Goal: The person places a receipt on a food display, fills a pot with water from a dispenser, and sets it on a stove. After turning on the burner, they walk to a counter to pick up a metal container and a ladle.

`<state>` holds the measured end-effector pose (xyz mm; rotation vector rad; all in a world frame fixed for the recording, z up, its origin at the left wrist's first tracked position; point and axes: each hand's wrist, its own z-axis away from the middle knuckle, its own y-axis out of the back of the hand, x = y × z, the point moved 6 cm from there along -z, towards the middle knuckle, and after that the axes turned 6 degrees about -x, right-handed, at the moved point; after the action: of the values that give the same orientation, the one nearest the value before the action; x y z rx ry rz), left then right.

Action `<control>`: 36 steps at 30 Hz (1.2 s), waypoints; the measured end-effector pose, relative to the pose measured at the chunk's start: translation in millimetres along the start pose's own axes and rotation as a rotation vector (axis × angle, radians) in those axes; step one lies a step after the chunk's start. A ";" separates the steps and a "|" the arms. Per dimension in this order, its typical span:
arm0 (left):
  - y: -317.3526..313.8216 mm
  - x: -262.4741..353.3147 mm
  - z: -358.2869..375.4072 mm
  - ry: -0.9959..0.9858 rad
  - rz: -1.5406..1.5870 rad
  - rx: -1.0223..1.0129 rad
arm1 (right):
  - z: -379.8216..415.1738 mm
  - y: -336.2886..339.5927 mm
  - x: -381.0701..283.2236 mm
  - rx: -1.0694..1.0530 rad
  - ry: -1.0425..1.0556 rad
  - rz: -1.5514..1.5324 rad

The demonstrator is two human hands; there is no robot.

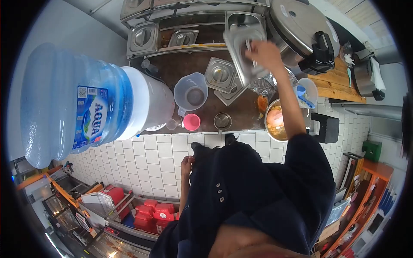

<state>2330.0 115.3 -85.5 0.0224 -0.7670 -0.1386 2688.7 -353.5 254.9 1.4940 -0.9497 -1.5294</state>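
My right hand point(264, 55) is closed on the handle of a rectangular steel pan lid point(244, 64), which is tilted over a steel food pan point(245, 19) at the back of the counter. My left hand point(187, 164) hangs low beside my leg, away from the counter; its fingers look loosely bent, with nothing visible in them. Two more steel lids lie left of the held one, the upper lid point(220, 75) overlapping the other. Crumpled foil point(262, 87) lies below my right wrist. Near my right forearm stands a steel pot point(275, 133) with yellowish food and something pink inside.
A large rice cooker point(297, 30) stands at the back right. On the counter are a clear measuring jug point(190, 91), a pink cup point(192, 122) and a small steel cup point(222, 121). A big water bottle point(77, 103) fills the left side. A clear tub point(310, 88) holds blue utensils.
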 end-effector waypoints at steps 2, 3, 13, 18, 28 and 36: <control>-5.1 4.6 5.4 0.063 0.017 0.026 | 45.9 -26.4 2.5 -0.184 0.018 -0.070; -7.1 6.5 3.6 0.075 0.013 0.024 | 60.8 -50.7 16.3 -0.268 -0.006 -0.083; -19.4 15.9 -23.7 -0.014 -0.136 -0.016 | 56.9 -226.8 122.9 -0.383 -0.364 0.024; -123.5 269.6 14.2 -0.522 -0.226 -0.204 | 49.8 -103.0 94.2 0.129 -0.239 -0.298; -254.2 600.4 -212.2 -0.846 -0.615 0.176 | -31.8 -46.3 105.5 0.454 -0.235 -0.578; -256.2 612.3 -193.4 -0.524 -0.369 -0.278 | -20.2 -18.2 81.5 0.394 -0.103 -0.796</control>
<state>2869.7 -225.9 179.6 -0.1429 -1.2558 -0.6189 2708.0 -419.9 203.9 2.2714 -0.7741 -2.0594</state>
